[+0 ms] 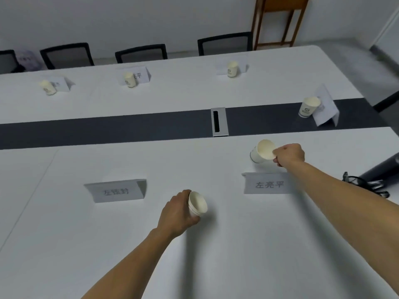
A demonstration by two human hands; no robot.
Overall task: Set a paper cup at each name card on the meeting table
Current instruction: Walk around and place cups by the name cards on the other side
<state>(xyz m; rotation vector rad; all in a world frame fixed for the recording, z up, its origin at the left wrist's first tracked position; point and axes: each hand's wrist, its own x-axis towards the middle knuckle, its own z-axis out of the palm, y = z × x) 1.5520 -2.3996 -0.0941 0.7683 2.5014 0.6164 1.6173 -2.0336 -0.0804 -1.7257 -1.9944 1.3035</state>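
Note:
My right hand (288,155) pinches the rim of a white paper cup (260,152), tilted just above the white meeting table (216,244), beyond the near right name card (266,184). My left hand (179,211) grips a small stack of paper cups (197,204), tilted, to the right of the near left name card (116,190). Across the table, three cups (48,87) (129,79) (232,69) stand at three name cards. At the right end another cup (308,107) stands beside a folded card (326,106).
A dark strip (108,130) with a metal cable box (219,121) runs along the table's middle. Black chairs (141,53) line the far side. A wooden stand (280,20) is at the back wall. A dark device with cables (375,178) lies at the right edge.

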